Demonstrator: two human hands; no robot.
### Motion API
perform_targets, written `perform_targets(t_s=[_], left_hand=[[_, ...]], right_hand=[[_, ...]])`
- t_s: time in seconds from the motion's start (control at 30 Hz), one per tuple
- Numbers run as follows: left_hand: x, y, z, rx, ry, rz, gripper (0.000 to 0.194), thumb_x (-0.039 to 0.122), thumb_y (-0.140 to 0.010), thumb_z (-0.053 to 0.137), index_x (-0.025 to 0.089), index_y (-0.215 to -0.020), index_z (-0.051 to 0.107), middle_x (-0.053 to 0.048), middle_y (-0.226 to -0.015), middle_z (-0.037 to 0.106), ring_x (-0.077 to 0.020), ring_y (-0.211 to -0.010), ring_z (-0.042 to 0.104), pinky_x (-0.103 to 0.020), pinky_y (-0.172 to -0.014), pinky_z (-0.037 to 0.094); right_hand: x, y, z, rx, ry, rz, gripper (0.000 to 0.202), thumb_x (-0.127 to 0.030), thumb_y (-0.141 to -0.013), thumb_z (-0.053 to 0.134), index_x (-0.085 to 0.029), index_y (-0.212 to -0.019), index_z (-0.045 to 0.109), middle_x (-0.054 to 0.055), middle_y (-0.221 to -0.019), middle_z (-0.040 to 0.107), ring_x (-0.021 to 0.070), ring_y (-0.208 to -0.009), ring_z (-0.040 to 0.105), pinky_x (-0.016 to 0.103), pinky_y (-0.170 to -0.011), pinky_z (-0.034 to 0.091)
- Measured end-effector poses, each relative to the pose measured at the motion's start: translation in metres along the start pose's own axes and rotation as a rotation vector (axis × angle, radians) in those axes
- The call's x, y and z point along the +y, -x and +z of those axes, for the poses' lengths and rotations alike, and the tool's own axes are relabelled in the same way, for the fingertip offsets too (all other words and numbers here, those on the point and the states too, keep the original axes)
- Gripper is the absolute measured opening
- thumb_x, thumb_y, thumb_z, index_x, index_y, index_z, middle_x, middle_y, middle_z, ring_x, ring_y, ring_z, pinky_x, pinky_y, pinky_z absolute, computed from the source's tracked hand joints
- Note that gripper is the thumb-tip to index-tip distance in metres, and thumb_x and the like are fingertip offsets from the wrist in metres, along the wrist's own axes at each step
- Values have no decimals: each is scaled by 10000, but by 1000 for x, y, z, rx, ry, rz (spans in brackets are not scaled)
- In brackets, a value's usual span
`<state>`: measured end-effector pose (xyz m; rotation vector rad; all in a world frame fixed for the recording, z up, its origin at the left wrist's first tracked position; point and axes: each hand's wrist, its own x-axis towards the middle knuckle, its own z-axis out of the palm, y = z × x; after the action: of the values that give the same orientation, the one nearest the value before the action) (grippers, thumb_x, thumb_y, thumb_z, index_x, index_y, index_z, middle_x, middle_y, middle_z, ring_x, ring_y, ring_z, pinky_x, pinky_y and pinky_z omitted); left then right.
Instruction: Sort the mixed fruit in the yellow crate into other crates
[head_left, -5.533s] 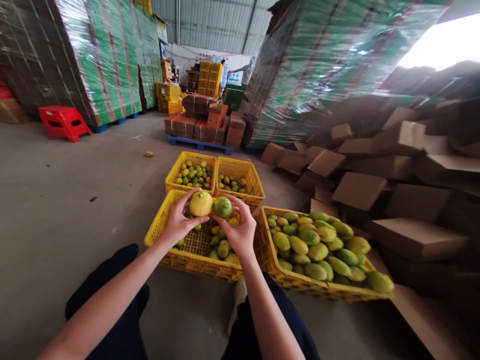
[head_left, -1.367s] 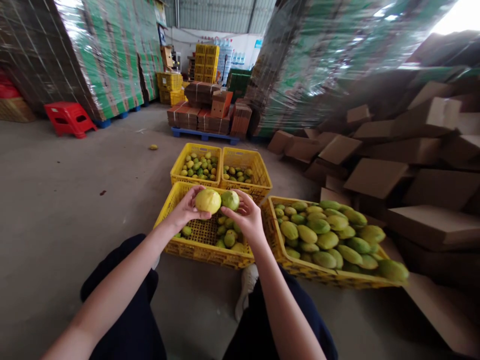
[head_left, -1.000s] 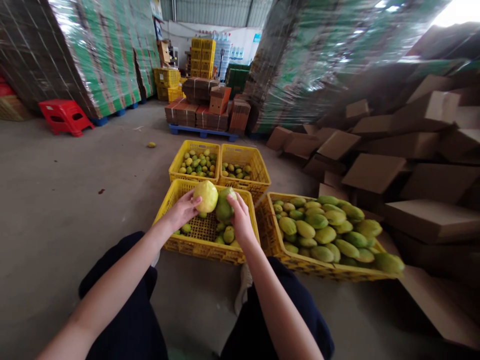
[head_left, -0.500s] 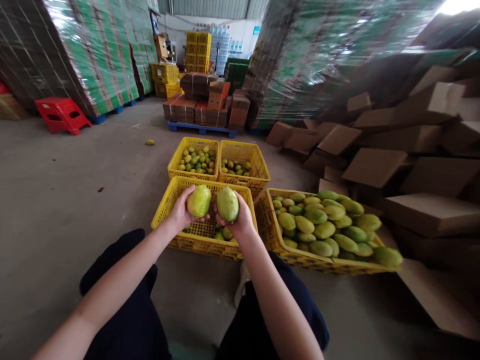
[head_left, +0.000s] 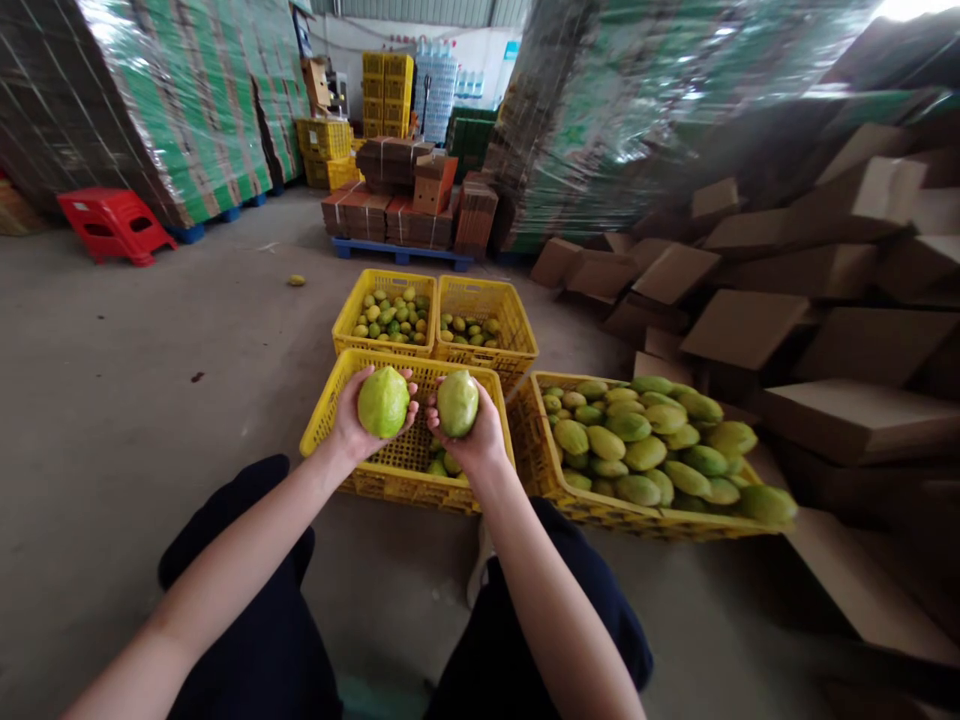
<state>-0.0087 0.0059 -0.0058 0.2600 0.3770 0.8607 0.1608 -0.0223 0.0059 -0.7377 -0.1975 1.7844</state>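
Observation:
In my left hand (head_left: 352,425) rests a yellow-green papaya (head_left: 383,402), its pointed end turned up and towards me, with my fingers curled round its far side. My right hand (head_left: 484,435) holds a second, paler green papaya (head_left: 457,404) upright, the fingertips showing at its left side. A small gap separates the two fruits. Both are above the near yellow crate (head_left: 319,425), where a few green papayas (head_left: 444,462) lie at the right, partly hidden by my right hand.
To the right, a yellow crate (head_left: 555,485) is heaped with papayas (head_left: 645,455). Behind stand two crates, left (head_left: 345,318) and right (head_left: 517,325), with more fruit. Cardboard boxes (head_left: 746,328) pile up at right. A red stool (head_left: 120,225) and one loose fruit (head_left: 297,281) are on the floor.
My left hand has turned its papaya so the pointed end faces up and towards me, and moved slightly left. The papaya in my right hand has turned a little. The gap between the fruits is wider.

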Motion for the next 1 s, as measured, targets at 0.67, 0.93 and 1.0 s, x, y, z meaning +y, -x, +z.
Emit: perform_targets(t_s=[0.67, 0.93, 1.0], left_hand=[[-3, 4, 6, -97, -215, 39, 353, 393, -910, 493, 121, -788, 682, -93, -680, 691, -221, -543, 684, -328, -520, 556], [-3, 4, 4, -186, -273, -17, 353, 421, -877, 538, 122, -760, 683, -103, -690, 695, -229, -564, 684, -343, -559, 555], [-3, 1, 0, -163, -223, -19, 329, 404, -867, 550, 113, -806, 692, -107, -721, 708, -233, -614, 706, -347, -607, 575]], right_hand=[[3, 9, 4, -298, 179, -277, 311, -501, -818, 583, -204, -782, 670, 53, -715, 666, 220, -712, 665, 290, -486, 512], [3, 13, 6, -293, 219, -248, 315, -504, -824, 562, -204, -763, 639, 39, -646, 624, 222, -646, 665, 274, -420, 479], [3, 11, 7, -238, 177, -237, 320, -511, -826, 569, -203, -771, 639, 47, -660, 645, 223, -661, 671, 286, -448, 505]])
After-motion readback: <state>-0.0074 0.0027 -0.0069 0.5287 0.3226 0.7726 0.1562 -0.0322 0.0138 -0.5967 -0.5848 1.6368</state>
